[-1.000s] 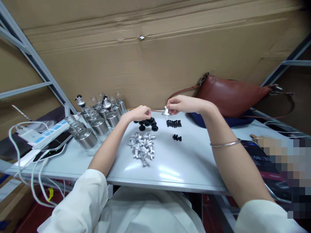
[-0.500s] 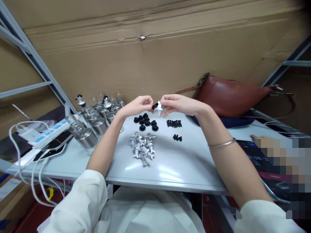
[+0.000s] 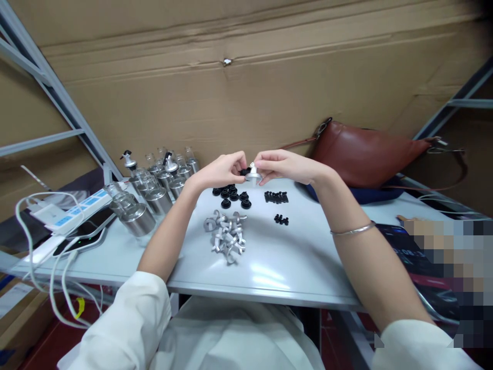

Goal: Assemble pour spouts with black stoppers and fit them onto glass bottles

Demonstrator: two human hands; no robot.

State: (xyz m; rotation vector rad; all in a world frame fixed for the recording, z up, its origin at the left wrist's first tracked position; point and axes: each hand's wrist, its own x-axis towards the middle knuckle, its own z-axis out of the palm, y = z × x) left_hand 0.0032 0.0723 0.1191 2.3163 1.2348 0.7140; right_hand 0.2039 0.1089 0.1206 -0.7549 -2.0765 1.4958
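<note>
My left hand (image 3: 221,172) and my right hand (image 3: 283,165) meet above the far side of the grey table (image 3: 292,262). The right hand pinches a small silver spout cap (image 3: 253,174). The left hand's fingers are closed on a small black plug (image 3: 244,171) pressed against that cap. Just below lie a cluster of black plugs (image 3: 232,196), a row of small black pieces (image 3: 276,196) and a pile of silver metal parts (image 3: 227,236).
Several glass bottles with steel bases (image 3: 154,190) stand at the table's far left. A power strip (image 3: 73,208), cables and a phone (image 3: 82,231) lie at the left edge. A brown leather bag (image 3: 365,151) rests against the cardboard wall (image 3: 246,77) at right.
The right hand carried the silver cap leftwards. The left hand lifted from the black plugs with one plug, and the two hands came together.
</note>
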